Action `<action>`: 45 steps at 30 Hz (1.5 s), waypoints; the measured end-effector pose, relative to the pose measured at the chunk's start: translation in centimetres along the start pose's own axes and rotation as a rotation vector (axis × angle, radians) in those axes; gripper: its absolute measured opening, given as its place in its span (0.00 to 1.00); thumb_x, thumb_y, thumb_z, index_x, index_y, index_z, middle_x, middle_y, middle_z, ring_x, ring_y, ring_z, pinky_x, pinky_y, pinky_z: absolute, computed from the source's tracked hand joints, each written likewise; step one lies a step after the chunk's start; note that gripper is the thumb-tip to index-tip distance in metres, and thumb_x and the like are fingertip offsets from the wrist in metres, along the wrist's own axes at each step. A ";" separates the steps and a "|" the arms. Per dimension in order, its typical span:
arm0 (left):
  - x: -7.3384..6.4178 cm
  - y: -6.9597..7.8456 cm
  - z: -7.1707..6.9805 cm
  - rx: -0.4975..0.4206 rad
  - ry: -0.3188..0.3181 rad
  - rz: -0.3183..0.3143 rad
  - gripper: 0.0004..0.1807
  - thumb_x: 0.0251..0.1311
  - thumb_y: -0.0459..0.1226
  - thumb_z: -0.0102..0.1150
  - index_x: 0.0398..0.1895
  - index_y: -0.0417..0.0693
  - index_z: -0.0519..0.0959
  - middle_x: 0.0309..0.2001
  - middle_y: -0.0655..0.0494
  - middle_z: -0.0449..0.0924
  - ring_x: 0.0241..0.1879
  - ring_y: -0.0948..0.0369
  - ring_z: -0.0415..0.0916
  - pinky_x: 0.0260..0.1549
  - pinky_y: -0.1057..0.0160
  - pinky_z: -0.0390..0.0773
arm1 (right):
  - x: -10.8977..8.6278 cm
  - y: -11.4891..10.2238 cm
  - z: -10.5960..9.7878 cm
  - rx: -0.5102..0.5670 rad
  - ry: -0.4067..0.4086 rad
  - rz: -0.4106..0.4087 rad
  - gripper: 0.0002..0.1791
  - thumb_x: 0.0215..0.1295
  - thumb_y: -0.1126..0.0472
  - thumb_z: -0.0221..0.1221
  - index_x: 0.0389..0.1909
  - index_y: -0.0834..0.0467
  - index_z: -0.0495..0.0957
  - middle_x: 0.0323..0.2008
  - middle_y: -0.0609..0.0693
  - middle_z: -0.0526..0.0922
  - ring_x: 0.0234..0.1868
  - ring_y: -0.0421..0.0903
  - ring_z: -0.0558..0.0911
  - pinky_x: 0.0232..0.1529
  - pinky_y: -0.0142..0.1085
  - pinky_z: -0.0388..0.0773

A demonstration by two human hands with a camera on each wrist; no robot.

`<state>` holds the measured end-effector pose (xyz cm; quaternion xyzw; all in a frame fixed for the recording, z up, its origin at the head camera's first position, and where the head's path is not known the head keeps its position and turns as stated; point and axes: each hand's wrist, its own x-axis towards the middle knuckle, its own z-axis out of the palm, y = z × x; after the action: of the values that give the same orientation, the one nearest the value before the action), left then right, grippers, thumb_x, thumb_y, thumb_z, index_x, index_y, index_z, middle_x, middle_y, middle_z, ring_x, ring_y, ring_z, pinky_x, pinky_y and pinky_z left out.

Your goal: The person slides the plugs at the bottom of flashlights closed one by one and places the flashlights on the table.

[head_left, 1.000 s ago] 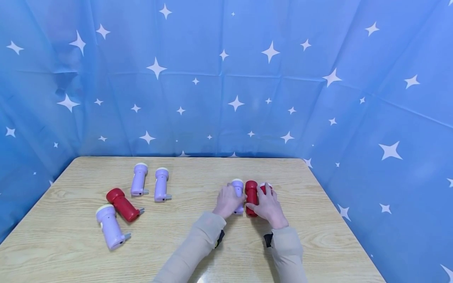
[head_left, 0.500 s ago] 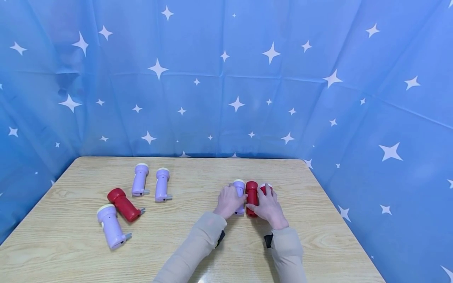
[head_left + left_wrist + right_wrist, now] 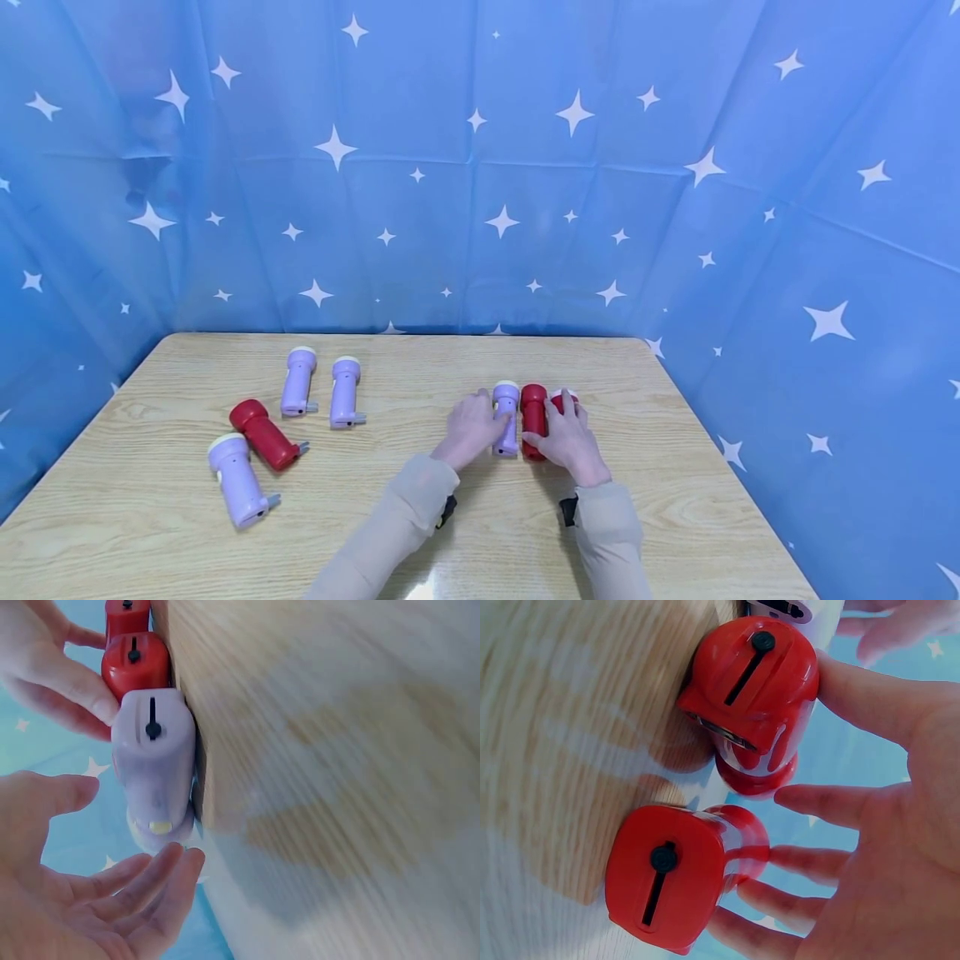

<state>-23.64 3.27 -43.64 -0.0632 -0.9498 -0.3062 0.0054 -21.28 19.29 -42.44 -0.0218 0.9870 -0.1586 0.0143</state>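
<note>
Tabletop [image 3: 150, 542] of pale wood bears two clusters of flashlights, and every place here is told from the middle red flashlight [image 3: 534, 423], which lies between the two hands. Well to its left and nearer the person lies the leftmost purple flashlight [image 3: 240, 483]; the slanted red flashlight [image 3: 266, 436] lies close by, and whether those two touch cannot be told. A second purple flashlight [image 3: 297, 385] and a third purple flashlight [image 3: 345, 396] also lie well left of the landmark, slightly farther from the person.

The left hand [image 3: 472, 427] comes next, left of the landmark. Its grip is wide, thumb and fingers spread, holding nothing. Between it and the landmark lies the inner purple flashlight [image 3: 507, 435], just beside the landmark, its long axis nearly parallel and its head away from the person. It lies right of the left palm, the nearer hand; that sideways gap seems the relation that counts.

The right hand [image 3: 568, 433] rests on the landmark's right, spread fairly wide, thumb touching the landmark while its outer fingers reach the right red flashlight [image 3: 686, 877], just right of the landmark.
</note>
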 end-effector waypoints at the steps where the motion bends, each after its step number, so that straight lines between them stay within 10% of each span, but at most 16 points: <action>1: -0.1 -0.2 -0.3 0.006 -0.006 0.001 0.22 0.58 0.48 0.59 0.40 0.35 0.75 0.23 0.50 0.73 0.20 0.59 0.69 0.16 0.65 0.67 | 0.1 0.0 0.0 -0.001 -0.002 0.003 0.39 0.59 0.49 0.62 0.65 0.68 0.64 0.70 0.72 0.53 0.66 0.73 0.57 0.54 0.62 0.71; 28: -0.2 -11.3 -9.3 0.239 0.298 -0.168 0.23 0.60 0.42 0.56 0.47 0.29 0.69 0.45 0.30 0.73 0.47 0.34 0.72 0.42 0.38 0.75 | 0.2 -0.2 0.3 -0.031 -0.025 0.017 0.41 0.58 0.48 0.63 0.68 0.64 0.61 0.70 0.70 0.52 0.67 0.72 0.56 0.55 0.61 0.72; 45: -0.4 -15.1 -11.1 0.141 0.179 -0.346 0.29 0.61 0.41 0.50 0.55 0.24 0.61 0.49 0.24 0.69 0.49 0.31 0.70 0.42 0.36 0.74 | 0.0 0.1 0.4 -0.045 -0.016 0.011 0.40 0.58 0.48 0.62 0.67 0.64 0.62 0.70 0.70 0.53 0.66 0.72 0.57 0.54 0.61 0.72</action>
<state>-25.47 -15.42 -43.44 0.1289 -0.9613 -0.2398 0.0415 -21.29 19.29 -42.83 -0.0181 0.9903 -0.1362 0.0227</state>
